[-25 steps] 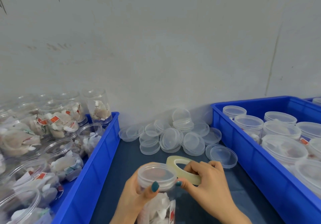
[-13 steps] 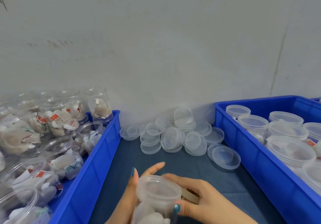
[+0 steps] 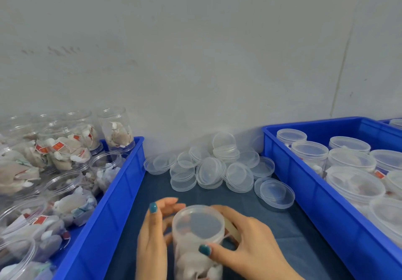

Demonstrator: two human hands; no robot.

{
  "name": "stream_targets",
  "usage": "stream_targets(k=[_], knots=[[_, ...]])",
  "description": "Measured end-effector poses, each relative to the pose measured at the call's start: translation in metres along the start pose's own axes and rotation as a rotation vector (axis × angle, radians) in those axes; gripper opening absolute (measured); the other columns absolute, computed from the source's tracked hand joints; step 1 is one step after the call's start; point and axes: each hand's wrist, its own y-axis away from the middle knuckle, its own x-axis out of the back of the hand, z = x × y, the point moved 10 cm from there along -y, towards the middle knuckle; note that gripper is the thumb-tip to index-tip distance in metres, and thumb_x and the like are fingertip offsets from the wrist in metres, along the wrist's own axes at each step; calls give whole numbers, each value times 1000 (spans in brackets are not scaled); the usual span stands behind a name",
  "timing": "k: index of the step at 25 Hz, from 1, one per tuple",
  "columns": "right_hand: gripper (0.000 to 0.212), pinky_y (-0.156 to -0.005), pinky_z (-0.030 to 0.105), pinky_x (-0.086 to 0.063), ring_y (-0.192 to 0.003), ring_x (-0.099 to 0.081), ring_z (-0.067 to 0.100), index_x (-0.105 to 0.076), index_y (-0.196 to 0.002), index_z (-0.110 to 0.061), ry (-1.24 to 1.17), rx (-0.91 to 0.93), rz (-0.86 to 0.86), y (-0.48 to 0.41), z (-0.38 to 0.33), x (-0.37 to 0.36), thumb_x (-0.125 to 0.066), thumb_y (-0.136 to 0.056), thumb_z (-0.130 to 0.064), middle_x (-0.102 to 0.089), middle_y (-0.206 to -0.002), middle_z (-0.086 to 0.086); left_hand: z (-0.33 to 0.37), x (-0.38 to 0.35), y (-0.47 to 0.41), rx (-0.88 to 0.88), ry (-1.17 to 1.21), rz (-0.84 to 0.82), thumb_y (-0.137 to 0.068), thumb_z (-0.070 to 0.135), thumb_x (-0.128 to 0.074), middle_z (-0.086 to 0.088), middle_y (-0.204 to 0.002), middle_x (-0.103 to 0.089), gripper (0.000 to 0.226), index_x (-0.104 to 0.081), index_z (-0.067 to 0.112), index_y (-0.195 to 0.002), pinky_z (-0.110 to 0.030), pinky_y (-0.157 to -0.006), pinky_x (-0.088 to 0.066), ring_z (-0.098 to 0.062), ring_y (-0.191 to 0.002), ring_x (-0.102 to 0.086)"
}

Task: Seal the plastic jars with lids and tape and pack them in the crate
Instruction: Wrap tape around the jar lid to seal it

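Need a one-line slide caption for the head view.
Right hand holds a tape roll against a lidded jar, left hand alongside; spare lids piled behind.

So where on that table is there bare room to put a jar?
Bare blue mat lies between the loose lids and the left hand, and from the right hand to the right crate. That crate and the left crate are packed.

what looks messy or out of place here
The loose lids by the wall lie in a jumbled heap, several tipped on edge rather than stacked. In the left crate, the open jars are piled at all angles. The lidded jars in the right crate stand upright.
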Motion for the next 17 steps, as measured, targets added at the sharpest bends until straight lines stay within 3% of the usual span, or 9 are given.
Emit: stream_targets(k=[2, 4, 6, 7, 9, 11, 14, 17], knots=[[71, -75, 8, -40, -92, -56, -21, -43, -119, -67, 24, -43, 119, 0, 11, 10, -53, -55, -95, -62, -94, -43, 8, -13, 10, -116, -127, -72, -49, 93, -57, 10, -114, -70, 95, -63, 25, -116, -32, -86, -53, -7, -104, -67], [77, -79, 11, -44, -98, -56, -21, -42, -122, -65, -9, -81, 130, -1, 21, 11, -55, -52, -96, -61, -100, -44, 4, -36, 24, -171, -282, -207, -44, 91, -64, 31, -136, -50, 112, -40, 37, -139, -21, -95, -47, 10, -119, -53], [74, -88, 22, -50, -102, -60, -11, -44, -124, -62, -108, -92, 63, -2, 23, 4, -58, -57, -92, -64, -107, -38, -1, -45, 32, -203, -396, -263, -42, 76, -76, 43, -136, -37, 119, -16, 54, -142, -5, -85, -44, 20, -118, -46], [72, -92, 29, -51, -104, -62, -5, -47, -126, -58, -158, -71, 26, -3, 20, 0, -55, -62, -91, -65, -112, -33, -1, -43, 33, -212, -408, -247, -39, 68, -80, 45, -132, -40, 119, -14, 60, -138, -2, -80, -43, 21, -114, -47], [73, -98, 36, -49, -110, -62, 3, -49, -131, -48, -206, -36, -47, -3, 12, -6, -45, -71, -90, -64, -120, -26, 1, -33, 28, -228, -388, -189, -35, 56, -87, 39, -122, -52, 118, -24, 56, -135, 0, -76, -41, 18, -108, -52], [75, -101, 35, -46, -115, -59, 0, -42, -136, -50, -138, -21, -113, -2, 10, -11, -36, -74, -91, -61, -125, -28, 4, -24, 20, -205, -334, -160, -32, 49, -91, 30, -113, -63, 115, -36, 48, -132, -1, -76, -43, 13, -103, -58], [69, -102, 25, -42, -122, -49, -9, -27, -138, -65, 72, 3, -115, -2, 15, -4, -23, -75, -92, -47, -133, -40, 9, -15, 13, -193, -250, -164, -29, 46, -90, 24, -106, -69, 103, -52, 34, -124, -7, -76, -47, 5, -97, -65], [59, -93, 9, -36, -124, -40, -18, -29, -139, -64, 217, 77, -92, -1, 10, 2, -19, -84, -84, -32, -138, -50, 9, -2, 4, -131, -182, -163, -41, 31, -98, 22, -97, -72, 81, -61, 17, -111, -6, -67, -48, 7, -86, -66]])
